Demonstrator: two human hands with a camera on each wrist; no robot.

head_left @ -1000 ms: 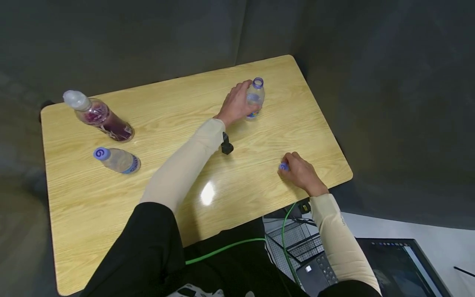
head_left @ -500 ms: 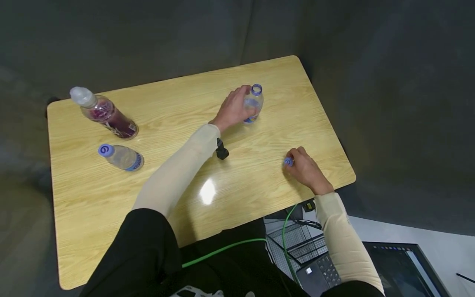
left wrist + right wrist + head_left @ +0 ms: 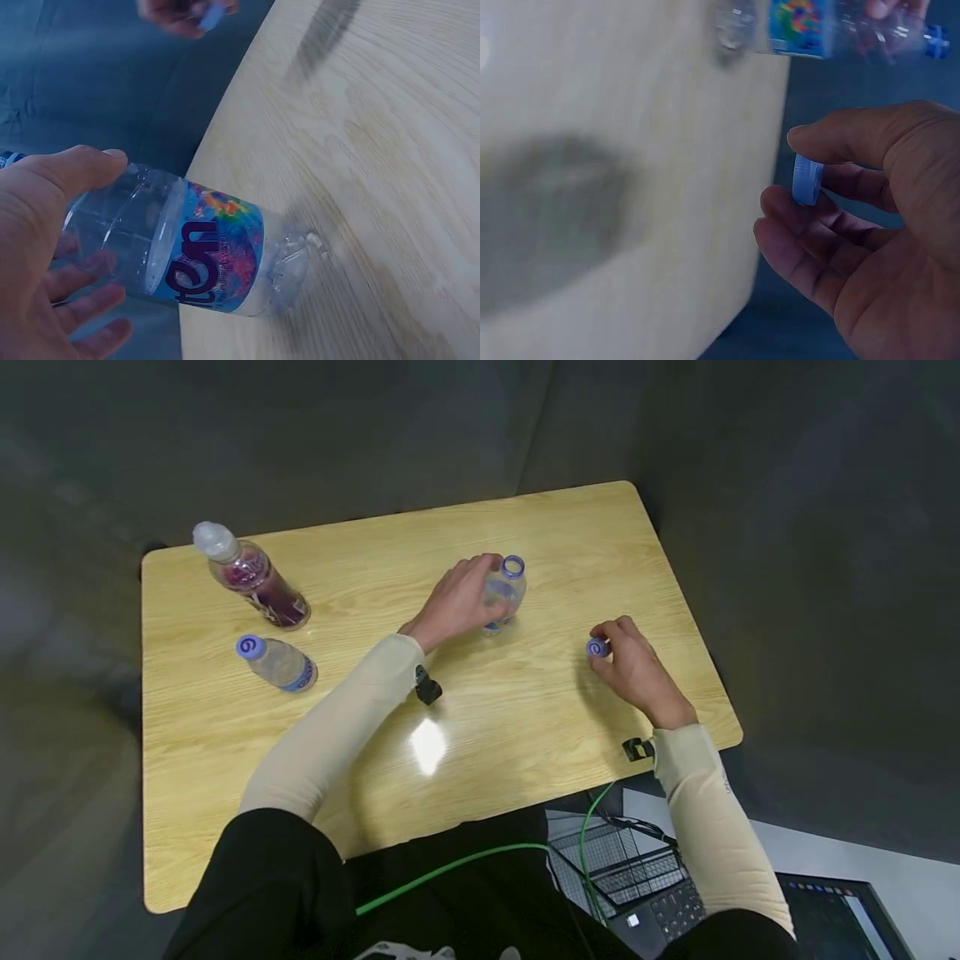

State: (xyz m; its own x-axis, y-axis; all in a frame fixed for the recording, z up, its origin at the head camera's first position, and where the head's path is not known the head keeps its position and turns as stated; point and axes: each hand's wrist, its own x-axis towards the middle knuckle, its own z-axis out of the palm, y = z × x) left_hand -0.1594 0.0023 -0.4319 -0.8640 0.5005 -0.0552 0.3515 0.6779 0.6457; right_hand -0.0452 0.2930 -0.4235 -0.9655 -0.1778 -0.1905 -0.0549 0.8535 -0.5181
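My left hand (image 3: 455,602) grips a clear plastic water bottle (image 3: 214,251) around its upper body, thumb on one side and fingers on the other. The bottle stands upright on the table with a colourful label, and its open mouth shows a purple-blue ring in the head view. To the right, my right hand (image 3: 637,670) pinches a blue bottle cap (image 3: 807,180) between thumb and fingers, raised above the table. In the head view the swirl on the cap's top (image 3: 597,647) faces up.
On the left of the wooden table (image 3: 480,727) stand a larger bottle of dark purple drink (image 3: 262,585) with a white cap and a small blue-capped water bottle (image 3: 281,664). Below the table's front edge are a green cable (image 3: 450,868), a wire basket and a laptop (image 3: 663,914).
My right hand has lifted the cap off the tabletop and moved it farther forward, nearer the bottle. My left hand has drawn the bottle slightly toward me. The head view has shifted.
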